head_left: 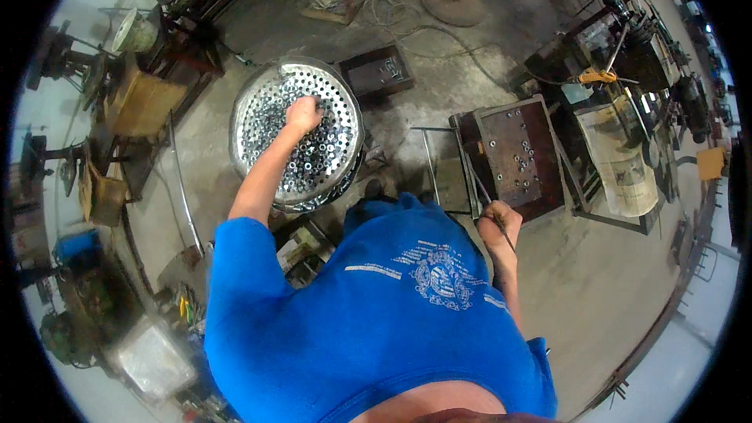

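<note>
Evidently mid-job, the left hand (304, 113), its grip impossible to tell, reaches among plentiful metal nuts (298, 163) in a perforated pan (296, 78); the right hand (500, 225) clasps a thin rod (481, 187) beside a brown tray (501, 176) bearing only a scattered few.

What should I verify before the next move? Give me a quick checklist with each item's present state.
1. Left hand at the round perforated pan: ok, it is over the metal nuts there.
2. Left hand's grip on a nut: cannot tell, any held piece is hidden.
3. Right hand secure on the thin rod: ok, closed around it.
4. Rod clear of the brown tray: cannot tell, its tip overlaps the tray's near-left edge in this view.
5. Small pieces on the brown tray neatly lined up: not ok, they lie scattered.
</note>
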`<state>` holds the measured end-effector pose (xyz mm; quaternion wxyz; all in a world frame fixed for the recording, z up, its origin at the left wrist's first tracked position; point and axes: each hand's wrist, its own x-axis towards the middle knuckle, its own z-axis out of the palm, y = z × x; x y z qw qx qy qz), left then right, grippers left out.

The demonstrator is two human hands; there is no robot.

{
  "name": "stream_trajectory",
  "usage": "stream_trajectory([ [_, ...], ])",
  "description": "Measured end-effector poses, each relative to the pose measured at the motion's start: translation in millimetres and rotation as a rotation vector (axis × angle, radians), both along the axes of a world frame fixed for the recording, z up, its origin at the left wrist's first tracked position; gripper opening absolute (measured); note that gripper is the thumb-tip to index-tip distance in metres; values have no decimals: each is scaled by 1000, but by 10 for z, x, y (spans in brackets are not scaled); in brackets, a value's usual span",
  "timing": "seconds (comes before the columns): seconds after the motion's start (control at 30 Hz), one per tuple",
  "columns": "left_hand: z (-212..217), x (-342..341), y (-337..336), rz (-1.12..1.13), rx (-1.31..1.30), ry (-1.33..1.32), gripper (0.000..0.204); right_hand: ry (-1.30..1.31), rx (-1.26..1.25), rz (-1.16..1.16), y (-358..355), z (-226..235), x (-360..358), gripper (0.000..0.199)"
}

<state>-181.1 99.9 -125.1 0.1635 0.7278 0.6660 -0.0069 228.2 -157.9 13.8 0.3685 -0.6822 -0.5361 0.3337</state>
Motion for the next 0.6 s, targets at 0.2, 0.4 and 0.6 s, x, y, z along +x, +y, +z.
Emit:
stream_trajectory([
  [0.2, -113, 193, 169, -105, -73, 298, 19, -4, 6, 69, -32, 105, -80, 21],
  [0.4, 95, 125, 128, -64, -21, 83, 25, -28, 17, 11, -185, 145, -68, 18],
  [0.6, 730, 692, -231, 167, -473, -1200, 15, 5, 18, 90, -73, 281, -164, 19],
])
